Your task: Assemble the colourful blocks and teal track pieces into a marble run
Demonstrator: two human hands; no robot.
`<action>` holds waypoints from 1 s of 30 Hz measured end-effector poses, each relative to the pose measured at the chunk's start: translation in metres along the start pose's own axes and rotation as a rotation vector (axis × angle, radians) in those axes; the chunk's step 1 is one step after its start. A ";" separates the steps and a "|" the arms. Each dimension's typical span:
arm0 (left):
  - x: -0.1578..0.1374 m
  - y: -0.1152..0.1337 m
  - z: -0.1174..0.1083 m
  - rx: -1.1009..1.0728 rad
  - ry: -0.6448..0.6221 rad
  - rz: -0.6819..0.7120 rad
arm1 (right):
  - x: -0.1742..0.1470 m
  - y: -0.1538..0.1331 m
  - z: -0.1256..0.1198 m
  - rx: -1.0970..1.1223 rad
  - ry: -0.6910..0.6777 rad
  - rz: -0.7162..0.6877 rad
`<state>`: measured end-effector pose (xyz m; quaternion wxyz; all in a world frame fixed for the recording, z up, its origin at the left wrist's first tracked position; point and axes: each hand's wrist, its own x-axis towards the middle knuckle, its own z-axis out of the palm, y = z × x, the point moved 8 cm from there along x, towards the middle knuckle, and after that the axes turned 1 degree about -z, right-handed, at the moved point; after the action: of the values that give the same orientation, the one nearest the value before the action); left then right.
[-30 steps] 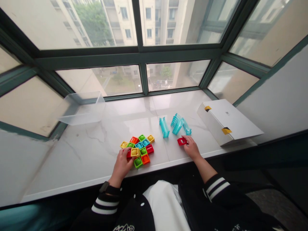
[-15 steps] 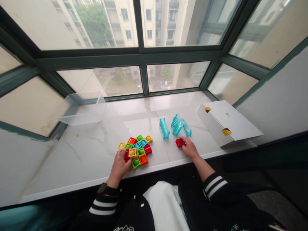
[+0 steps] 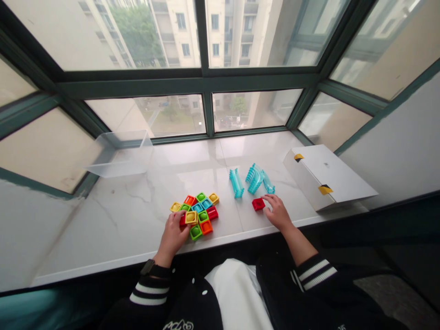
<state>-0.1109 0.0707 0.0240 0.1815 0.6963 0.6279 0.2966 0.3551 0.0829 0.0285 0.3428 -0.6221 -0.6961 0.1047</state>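
Observation:
My left hand point(image 3: 174, 230) is closed around a red block point(image 3: 183, 221) at the near left side of a cluster of colourful toy blocks. Beside that red block, a yellow block point(image 3: 191, 217) seems to sit slightly higher than the others. Green point(image 3: 195, 232), orange point(image 3: 206, 227) and blue point(image 3: 206, 204) blocks with rounded hollows make up the cluster. Further right, my right hand point(image 3: 277, 213) has its fingers apart, close beside a single red block point(image 3: 258, 204) lying on the white ledge point(image 3: 137, 220).
Behind the single block lie translucent blue track pieces, one straight point(image 3: 236, 183) and one curved point(image 3: 254, 178), plus a smaller piece point(image 3: 268, 182). A clear plastic bin point(image 3: 123, 169) stands at the back left. On the right is a white box point(image 3: 330, 176) with yellow-black tabs. Windows border the ledge.
My right hand has let go of the single red block and drawn back slightly to the right, fingers spreading. My left hand keeps its place at the cluster.

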 end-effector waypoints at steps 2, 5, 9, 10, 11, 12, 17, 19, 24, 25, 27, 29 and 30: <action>0.000 0.000 0.000 0.002 -0.002 0.002 | 0.002 -0.013 -0.014 0.007 0.049 -0.020; 0.000 0.001 0.000 -0.003 -0.020 0.007 | 0.004 -0.035 -0.027 0.096 0.124 -0.018; 0.000 0.001 -0.001 -0.028 -0.046 0.017 | 0.005 -0.072 -0.011 0.325 0.107 0.005; 0.000 0.002 -0.001 -0.036 -0.050 0.024 | 0.006 -0.086 0.001 0.389 0.041 -0.015; 0.000 0.002 -0.001 -0.044 -0.054 0.030 | 0.005 -0.102 0.016 0.448 -0.052 -0.045; -0.001 0.002 -0.001 -0.048 -0.060 0.037 | 0.004 -0.118 0.031 0.494 -0.153 -0.081; -0.007 0.009 -0.006 0.055 0.006 0.049 | -0.005 -0.188 0.088 0.575 -0.454 -0.235; -0.010 0.015 -0.009 0.120 0.037 0.071 | -0.007 -0.204 0.102 0.568 -0.481 -0.260; -0.013 0.034 -0.012 0.143 0.032 0.150 | -0.006 -0.222 0.134 0.417 -0.466 -0.262; -0.013 0.037 -0.013 0.134 0.031 0.154 | -0.006 -0.225 0.138 0.391 -0.467 -0.268; -0.013 0.044 -0.014 0.100 0.017 0.161 | -0.007 -0.231 0.143 0.360 -0.463 -0.287; -0.014 0.052 -0.015 0.046 -0.008 0.172 | -0.006 -0.235 0.140 0.357 -0.439 -0.300; -0.014 0.056 -0.015 0.017 -0.020 0.178 | -0.005 -0.235 0.136 0.367 -0.420 -0.302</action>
<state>-0.0780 0.0467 0.0684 0.1547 0.7537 0.5642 0.2995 0.0859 0.0689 0.0600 0.3097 -0.4042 -0.8056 0.3028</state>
